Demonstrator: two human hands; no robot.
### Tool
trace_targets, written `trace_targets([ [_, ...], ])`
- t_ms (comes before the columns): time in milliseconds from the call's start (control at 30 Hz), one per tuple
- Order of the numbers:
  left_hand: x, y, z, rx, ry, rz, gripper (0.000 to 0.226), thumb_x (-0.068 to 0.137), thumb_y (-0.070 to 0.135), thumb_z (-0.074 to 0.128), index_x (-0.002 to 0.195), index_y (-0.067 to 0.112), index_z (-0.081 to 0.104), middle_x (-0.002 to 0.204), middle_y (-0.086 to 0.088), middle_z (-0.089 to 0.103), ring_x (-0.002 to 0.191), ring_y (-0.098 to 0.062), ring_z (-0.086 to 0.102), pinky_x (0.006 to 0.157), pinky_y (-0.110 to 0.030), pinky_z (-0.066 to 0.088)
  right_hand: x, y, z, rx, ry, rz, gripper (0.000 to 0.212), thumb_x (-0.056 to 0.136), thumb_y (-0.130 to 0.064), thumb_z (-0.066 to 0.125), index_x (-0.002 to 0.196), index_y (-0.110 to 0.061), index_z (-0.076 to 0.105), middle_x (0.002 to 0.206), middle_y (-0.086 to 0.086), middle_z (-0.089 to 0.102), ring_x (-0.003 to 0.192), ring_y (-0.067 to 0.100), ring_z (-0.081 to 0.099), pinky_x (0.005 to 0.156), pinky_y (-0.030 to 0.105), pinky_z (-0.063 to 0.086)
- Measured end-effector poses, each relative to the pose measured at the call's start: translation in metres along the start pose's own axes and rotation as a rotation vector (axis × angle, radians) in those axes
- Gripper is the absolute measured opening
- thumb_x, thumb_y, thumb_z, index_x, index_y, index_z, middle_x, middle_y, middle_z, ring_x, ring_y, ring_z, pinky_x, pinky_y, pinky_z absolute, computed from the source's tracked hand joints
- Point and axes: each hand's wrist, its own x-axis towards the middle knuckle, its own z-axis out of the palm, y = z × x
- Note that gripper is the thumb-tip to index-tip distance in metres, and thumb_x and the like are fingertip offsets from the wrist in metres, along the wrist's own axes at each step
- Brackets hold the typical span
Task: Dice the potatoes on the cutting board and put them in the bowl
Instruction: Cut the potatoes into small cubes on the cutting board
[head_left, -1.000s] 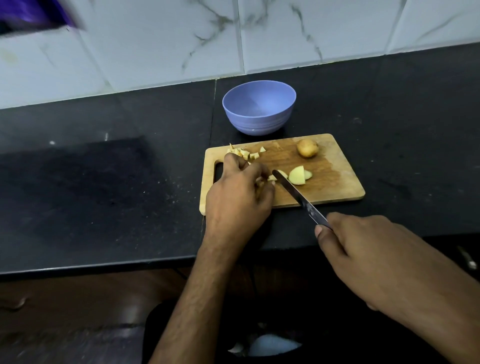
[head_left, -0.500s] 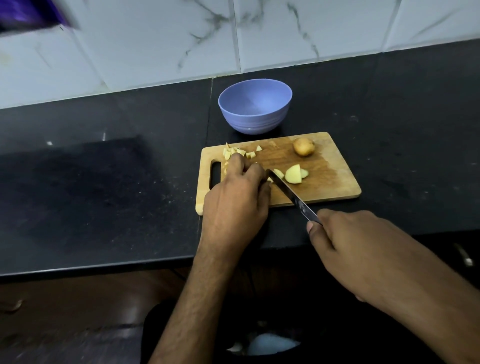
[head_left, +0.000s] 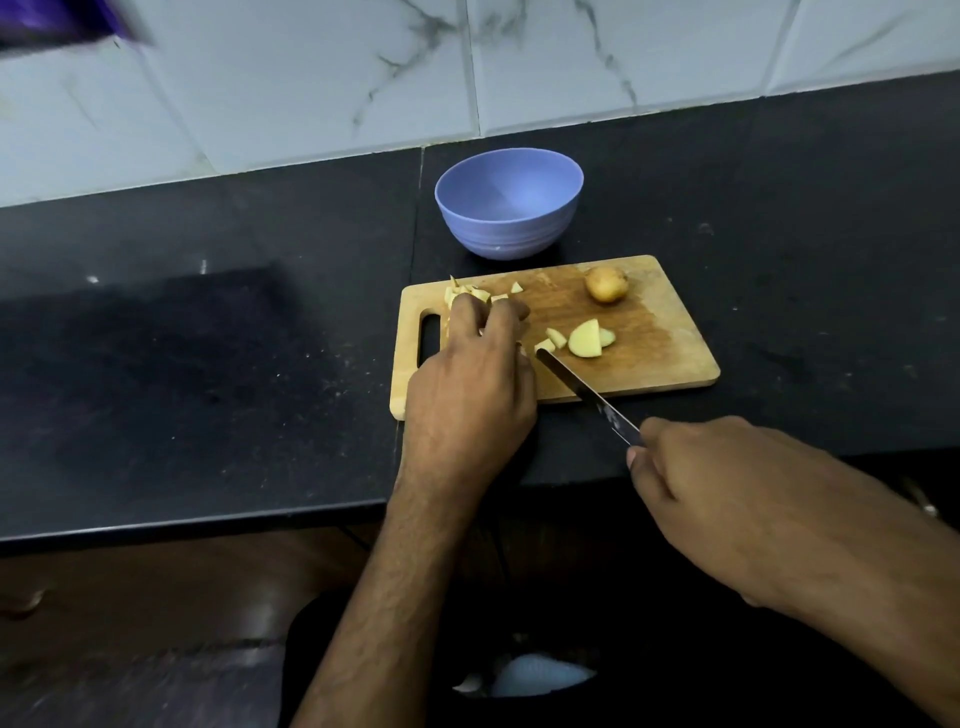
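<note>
On board (head_left: 670, 358), left hand (head_left: 470, 400) curls over potato bits (head_left: 544, 345), whether gripping I cannot tell; right hand (head_left: 727, 493) grips knife (head_left: 587, 392). I keep fingertips tucked, chop slow. Bowl (head_left: 509, 208) behind board.

Cutting board (head_left: 670, 364) lying on counter (head_left: 208, 364), near its front edge. Bowl (head_left: 508, 208) sitting just behind board, toward its left half, before tiled wall (head_left: 311, 78). Whole potato (head_left: 605, 283) resting on board's far right area. Cut potato pieces (head_left: 586, 339) lying mid-board, in front of whole potato. Diced bits (head_left: 475, 294) lying at far left corner, beside handle slot (head_left: 429, 339). Left hand (head_left: 470, 400) resting over board's left half, fingers reaching the dice. Knife (head_left: 587, 395) crossing board's front edge, tip beside cut pieces, handle sitting in right hand (head_left: 727, 488) in front of board, right of left hand.
</note>
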Motion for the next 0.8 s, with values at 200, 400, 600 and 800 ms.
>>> trace_targets([
  [200, -0.001, 0.000, -0.004, 0.038, -0.072, 0.049, 0.028, 0.094, 0.047, 0.054, 0.120, 0.037, 0.057, 0.126, 0.003, 0.043, 0.083, -0.011, 0.056, 0.053, -0.025, 0.039, -0.020, 0.001, -0.003, 0.002, -0.009, 0.021, 0.037, 0.101, -0.052, 0.023, 0.074, -0.031, 0.037, 0.068, -0.005, 0.055, 0.057, 0.005, 0.054, 0.053, 0.021, 0.036],
  [400, 0.006, 0.002, 0.003, 0.039, 0.000, -0.078, 0.019, 0.098, 0.044, 0.054, 0.111, 0.031, 0.059, 0.112, 0.005, 0.045, 0.077, -0.011, 0.053, 0.049, -0.024, 0.031, -0.020, 0.005, -0.006, 0.074, 0.037, 0.060, 0.038, 0.100, -0.053, 0.023, 0.076, -0.029, 0.039, 0.066, -0.004, 0.056, 0.048, 0.003, 0.051, 0.054, 0.024, 0.045],
  [600, 0.006, 0.005, 0.005, 0.027, 0.048, -0.107, 0.020, 0.101, 0.037, 0.052, 0.116, 0.023, 0.053, 0.116, -0.001, 0.045, 0.071, -0.011, 0.044, 0.046, -0.019, 0.020, -0.010, 0.004, -0.004, 0.076, 0.047, 0.040, 0.035, 0.102, -0.050, 0.025, 0.078, -0.030, 0.042, 0.067, -0.005, 0.055, 0.050, 0.004, 0.051, 0.053, 0.022, 0.043],
  [800, 0.006, 0.006, 0.005, 0.140, -0.057, 0.074, 0.030, 0.104, 0.045, 0.042, 0.132, 0.042, 0.052, 0.128, 0.001, 0.045, 0.071, -0.008, 0.046, 0.048, -0.025, 0.028, -0.014, 0.004, -0.001, 0.018, 0.016, 0.073, 0.038, 0.101, -0.050, 0.025, 0.073, -0.028, 0.036, 0.069, -0.006, 0.053, 0.056, 0.003, 0.050, 0.051, 0.024, 0.035],
])
